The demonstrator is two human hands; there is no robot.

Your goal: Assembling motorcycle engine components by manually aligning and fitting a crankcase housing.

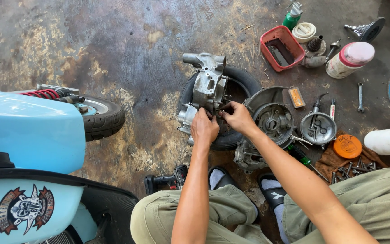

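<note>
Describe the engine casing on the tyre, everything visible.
The engine casing is bare grey cast metal, dull and grimy, with a tubular stub at its top left and several bosses and openings. It lies across a black tyre on the concrete floor. The left hand rests on its lower edge; the right hand pinches something small at its side.

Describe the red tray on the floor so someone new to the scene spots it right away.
Start at the black tyre lying flat in the middle of the concrete floor, under the metal engine casing. Look up and to its right: the red tray sits there beside a green spray bottle. It is the only red, square, open-topped container, with dark liquid inside.
</note>
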